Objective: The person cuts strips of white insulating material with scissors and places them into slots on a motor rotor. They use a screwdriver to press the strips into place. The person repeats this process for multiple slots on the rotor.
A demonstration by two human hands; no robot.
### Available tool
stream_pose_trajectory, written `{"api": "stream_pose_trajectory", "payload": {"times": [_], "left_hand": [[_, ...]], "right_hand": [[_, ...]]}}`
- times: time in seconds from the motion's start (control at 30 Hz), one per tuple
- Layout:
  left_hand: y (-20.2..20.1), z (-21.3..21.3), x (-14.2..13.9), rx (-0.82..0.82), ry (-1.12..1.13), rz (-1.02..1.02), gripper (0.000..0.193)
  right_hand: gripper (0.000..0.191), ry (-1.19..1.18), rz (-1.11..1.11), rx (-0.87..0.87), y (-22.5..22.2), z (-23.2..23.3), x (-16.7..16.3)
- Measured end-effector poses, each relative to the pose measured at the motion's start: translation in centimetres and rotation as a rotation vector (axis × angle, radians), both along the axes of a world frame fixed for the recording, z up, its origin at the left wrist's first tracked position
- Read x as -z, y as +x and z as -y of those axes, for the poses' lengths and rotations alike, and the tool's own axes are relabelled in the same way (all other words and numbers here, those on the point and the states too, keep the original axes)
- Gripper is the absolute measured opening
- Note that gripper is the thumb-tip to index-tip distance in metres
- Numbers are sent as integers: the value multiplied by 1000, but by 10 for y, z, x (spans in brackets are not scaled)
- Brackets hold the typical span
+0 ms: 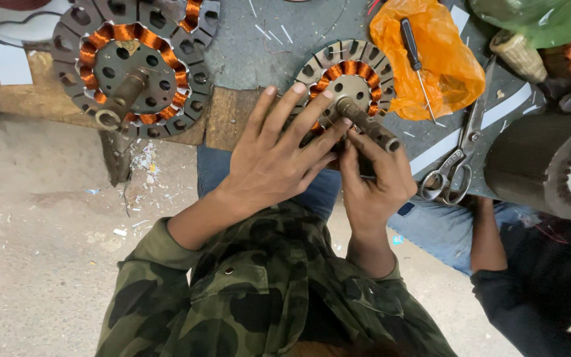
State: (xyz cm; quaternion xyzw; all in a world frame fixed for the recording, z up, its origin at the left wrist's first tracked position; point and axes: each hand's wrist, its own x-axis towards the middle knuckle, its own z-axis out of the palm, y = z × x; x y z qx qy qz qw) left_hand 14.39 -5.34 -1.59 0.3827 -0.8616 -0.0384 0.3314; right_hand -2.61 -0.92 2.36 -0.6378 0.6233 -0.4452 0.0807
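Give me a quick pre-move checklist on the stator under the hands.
1. Left hand flat on the stator, fingers spread: ok.
2. Right hand at the shaft: ok; grip detail cannot tell.
3. Copper windings intact: visible part ok, near side hidden by the hands.
4. Scissors apart from both hands: ok.
5. Screwdriver lying on the orange bag: ok.
6. Second stator apart, on the left: ok.

A single head camera looks almost straight down from above the person's chest, close over both hands. The bench (246,46) fills the frame from nine o'clock round to three, the bare floor (41,264) lies toward seven o'clock, and the camouflage sleeves (232,291) enter at six.
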Motion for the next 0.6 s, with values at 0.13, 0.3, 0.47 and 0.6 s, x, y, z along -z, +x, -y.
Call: {"api": "stream_pose_trajectory", "payload": {"times": [0.13, 0.3, 0.47, 0.6], "left_hand": [[0, 2, 2, 2, -18, 0, 53], [-1, 1, 6, 4, -19, 9, 53], [-2, 0, 9, -8, -25, 22, 51], [-3, 0, 8, -7, -9, 12, 52]], "right_hand": [[21, -15, -47, 14, 5, -1, 1], [21, 23, 49, 121, 6, -2, 4], [21, -42, -68, 93, 7, -2, 5], [22, -71, -178, 42, 7, -1, 2]]}}
